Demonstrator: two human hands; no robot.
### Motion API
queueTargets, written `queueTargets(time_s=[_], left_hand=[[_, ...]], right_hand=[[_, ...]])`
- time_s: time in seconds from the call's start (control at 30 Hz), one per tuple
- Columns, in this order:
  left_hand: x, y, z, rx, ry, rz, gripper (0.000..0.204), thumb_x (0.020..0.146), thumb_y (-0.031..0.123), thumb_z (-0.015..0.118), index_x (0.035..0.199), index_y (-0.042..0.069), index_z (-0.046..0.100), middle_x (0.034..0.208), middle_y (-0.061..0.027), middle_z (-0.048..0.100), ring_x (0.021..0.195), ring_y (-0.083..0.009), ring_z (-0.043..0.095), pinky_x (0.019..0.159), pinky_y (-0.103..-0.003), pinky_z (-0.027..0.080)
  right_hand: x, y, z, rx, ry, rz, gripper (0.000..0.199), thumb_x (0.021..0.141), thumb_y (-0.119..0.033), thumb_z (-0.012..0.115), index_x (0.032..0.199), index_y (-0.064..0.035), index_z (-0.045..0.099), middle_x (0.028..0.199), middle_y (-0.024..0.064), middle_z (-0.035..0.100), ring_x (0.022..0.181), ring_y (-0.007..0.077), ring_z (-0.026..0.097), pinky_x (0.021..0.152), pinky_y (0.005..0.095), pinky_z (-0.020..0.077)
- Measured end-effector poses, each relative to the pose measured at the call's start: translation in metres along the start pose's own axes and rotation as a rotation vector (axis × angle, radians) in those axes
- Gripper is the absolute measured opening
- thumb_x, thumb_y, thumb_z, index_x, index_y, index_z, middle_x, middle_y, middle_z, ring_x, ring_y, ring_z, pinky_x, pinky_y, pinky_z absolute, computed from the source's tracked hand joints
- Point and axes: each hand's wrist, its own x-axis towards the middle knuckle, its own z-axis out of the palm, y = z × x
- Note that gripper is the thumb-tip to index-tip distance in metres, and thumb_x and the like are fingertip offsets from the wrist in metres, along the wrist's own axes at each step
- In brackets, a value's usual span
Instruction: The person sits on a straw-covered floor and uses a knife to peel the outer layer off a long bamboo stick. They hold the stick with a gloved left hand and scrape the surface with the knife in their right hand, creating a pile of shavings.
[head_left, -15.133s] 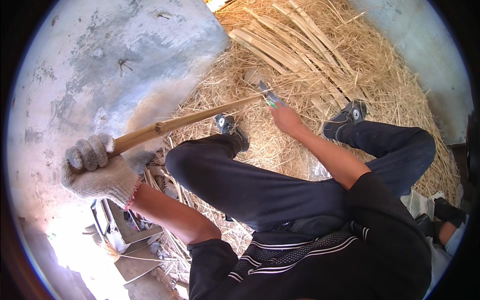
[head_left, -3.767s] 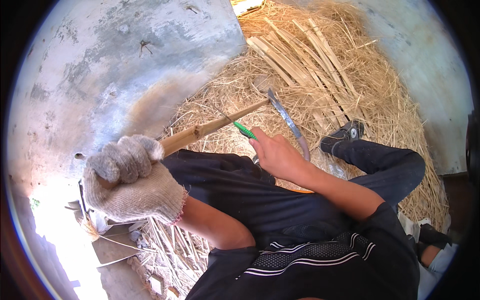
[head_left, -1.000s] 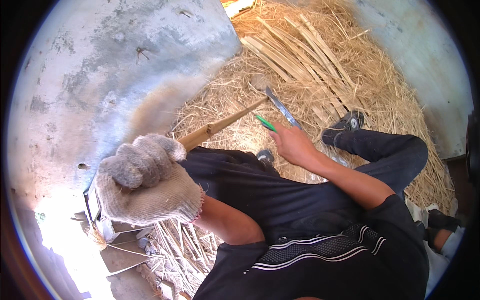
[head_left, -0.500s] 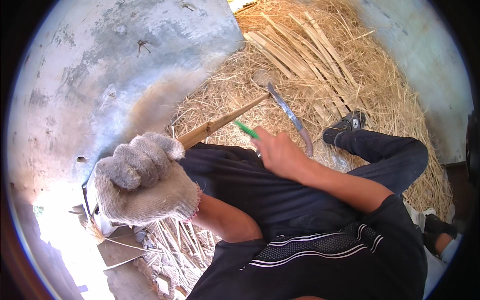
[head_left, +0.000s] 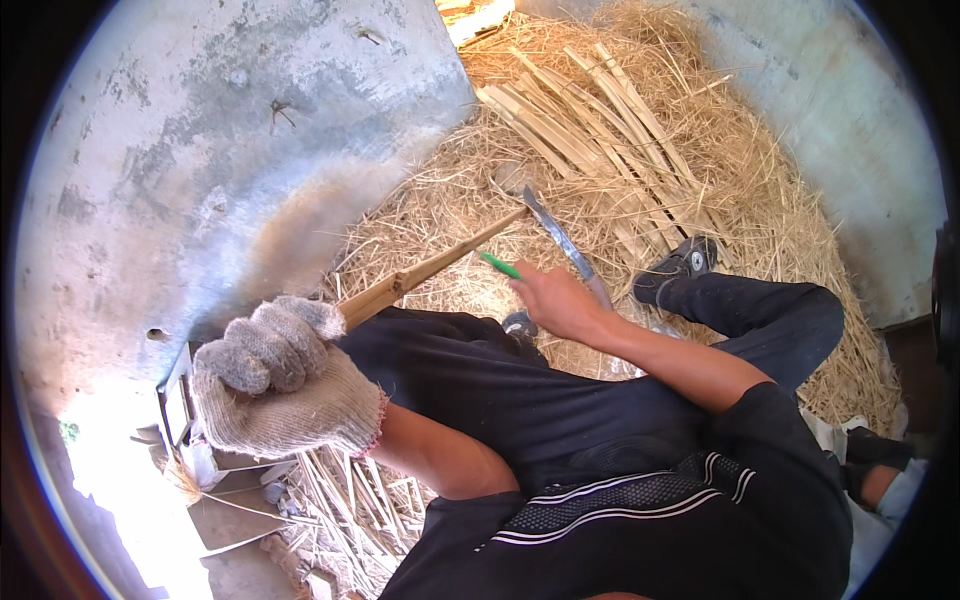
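Note:
My left hand [head_left: 285, 380], in a grey knitted glove, is closed around the near end of a bamboo strip [head_left: 425, 270]. The strip slants away to the upper right, and a node shows partway along it. My bare right hand [head_left: 562, 303] grips a slim green stick-like tool [head_left: 499, 265], whose tip is close beside the strip. I cannot tell whether they touch, and the rest of the tool is hidden in my fingers. Past the strip's far end, a long-bladed knife [head_left: 560, 234] lies on the straw, its handle partly behind my right hand.
Split bamboo strips [head_left: 560, 125] lie in a bundle on the straw [head_left: 770, 220] ahead. A worn grey wall [head_left: 230, 130] stands at the left and another [head_left: 810, 110] at the right. Thin offcuts [head_left: 345, 510] litter the lower left. Part of another person [head_left: 885, 475] shows at the lower right.
The green tool is turned a little flatter and sits slightly lower. My left hand keeps its hold on the bamboo strip. The view has shifted slightly.

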Motion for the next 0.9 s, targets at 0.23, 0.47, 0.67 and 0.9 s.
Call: queueTargets(time_s=[0.23,0.47,0.67,0.9], left_hand=[[0.001,-0.006,0.010,-0.043,-0.014,0.018,0.036,0.089,0.020,0.038,0.055,0.014,0.033,0.042,-0.0003,0.027,0.031,-0.0123,0.023,0.027,-0.034,0.035],[0.000,-0.004,0.006,-0.096,-0.025,0.027,0.035,0.088,0.022,0.043,0.057,0.018,0.029,0.045,0.0023,0.025,0.035,-0.0099,0.020,0.034,-0.029,0.023],[0.014,0.002,-0.011,0.043,0.205,0.034,0.033,0.087,0.024,0.039,0.056,0.016,0.031,0.045,0.0019,0.024,0.035,-0.0106,0.022,0.032,-0.031,0.032],[0.009,0.001,-0.013,-0.038,0.103,0.033,0.034,0.091,0.020,0.038,0.058,0.015,0.034,0.048,0.0007,0.026,0.037,-0.0123,0.025,0.034,-0.032,0.032]], right_hand=[[0.020,0.048,0.014,-0.085,0.194,-0.107,0.024,0.098,-0.022,0.049,0.103,0.0016,0.048,0.061,0.0236,0.059,0.052,0.0417,0.059,0.050,0.0501,0.0469],[0.004,-0.011,0.015,-0.027,0.192,-0.299,0.017,0.096,-0.018,0.054,0.104,-0.0041,0.050,0.054,0.0217,0.054,0.050,0.0419,0.057,0.048,0.0501,0.0456],[0.009,-0.057,0.014,-0.043,0.090,-0.202,0.021,0.097,-0.020,0.051,0.104,-0.0007,0.048,0.060,0.0284,0.057,0.058,0.0488,0.059,0.053,0.0548,0.0464],[0.018,0.039,0.006,-0.262,0.089,-0.028,0.022,0.095,-0.017,0.050,0.108,0.0018,0.051,0.061,0.0258,0.059,0.059,0.0416,0.062,0.054,0.0499,0.0484]])
